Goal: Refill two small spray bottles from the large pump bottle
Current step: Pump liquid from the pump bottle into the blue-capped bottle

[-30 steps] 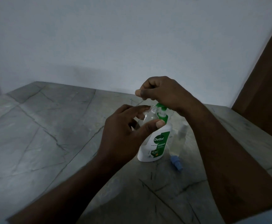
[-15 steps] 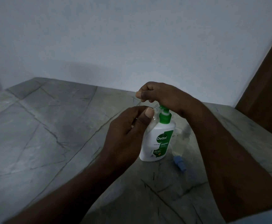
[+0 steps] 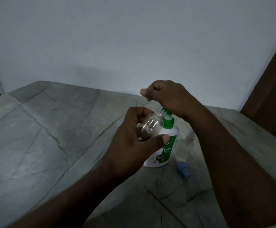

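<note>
our left hand (image 3: 132,145) grips a small clear bottle (image 3: 150,127), thumb across its near side and fingers curled round the far side, so the grip is closed on the bottle's body. the bottle is held in the air, tilted, with its open neck pointing up and to the right, just beside the spout of the green pump head (image 3: 166,112). whether neck and spout touch we cannot tell. the bottle looks see-through all the way down; any liquid in it is too faint to make out.

our right hand (image 3: 165,96) is curled into a fist, thumb tip laid against the forefinger, and its underside sits on top of the pump head.

the pump bottle (image 3: 166,148) stands upright on the table (image 3: 52,137) – white body, green collar, green label – directly behind and below our left hand, which hides part of its front.

just to its right, partly behind our right forearm, is a second small bottle (image 3: 185,145), clear with pale yellowish contents; whether it stands or lies we cannot tell. a blue spray cap (image 3: 183,170) rests on the table at its near end – attached or loose, we cannot say.

the table is grey stone with dark veins. a pale wall (image 3: 134,38) rises behind it, and a brown panel (image 3: 273,83) fills the right edge.
</note>
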`<state>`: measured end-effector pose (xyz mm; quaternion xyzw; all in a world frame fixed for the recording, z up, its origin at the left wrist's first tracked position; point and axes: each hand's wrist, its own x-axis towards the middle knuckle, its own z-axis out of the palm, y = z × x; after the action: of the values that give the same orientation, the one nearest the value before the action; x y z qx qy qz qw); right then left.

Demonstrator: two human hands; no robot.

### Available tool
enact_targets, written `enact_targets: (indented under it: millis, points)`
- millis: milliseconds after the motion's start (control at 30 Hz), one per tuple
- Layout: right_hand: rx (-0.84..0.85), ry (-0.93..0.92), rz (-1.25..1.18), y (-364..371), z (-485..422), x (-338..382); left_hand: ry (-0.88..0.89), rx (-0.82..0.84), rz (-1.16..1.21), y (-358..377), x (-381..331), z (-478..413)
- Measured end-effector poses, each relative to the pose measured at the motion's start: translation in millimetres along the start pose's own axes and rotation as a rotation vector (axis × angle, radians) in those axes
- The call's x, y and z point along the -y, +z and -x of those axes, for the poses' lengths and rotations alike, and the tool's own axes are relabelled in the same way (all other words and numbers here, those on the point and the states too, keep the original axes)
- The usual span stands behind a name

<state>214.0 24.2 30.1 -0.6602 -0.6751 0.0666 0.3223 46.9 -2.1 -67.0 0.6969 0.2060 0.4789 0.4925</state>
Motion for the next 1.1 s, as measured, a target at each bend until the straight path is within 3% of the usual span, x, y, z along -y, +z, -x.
enact_targets:
  millis: [467, 733, 833, 1000, 1100]
  points:
    - [0.100, 0.064, -0.021, 1.0, 2.8, 1.5, -0.069, 0.034, 0.301, -8.6, -8.0, -3.5]
    - [0.162, 0.098, -0.008, 3.8, 4.5, 2.0, -0.099, 0.046, 0.262, -10.2, -8.2, -2.8]
    - [0.126, 0.071, 0.007, 4.6, 3.6, 2.2, -0.135, 0.023, 0.266, -9.8, -8.1, -2.3]
    - [-0.080, 0.025, -0.035, 2.9, 1.6, -2.0, -0.206, 0.012, 0.263, -10.3, -7.6, -4.6]
    - [-0.036, 0.039, -0.019, 2.5, 1.5, -2.9, -0.208, 0.026, 0.271, -11.0, -7.0, -5.2]
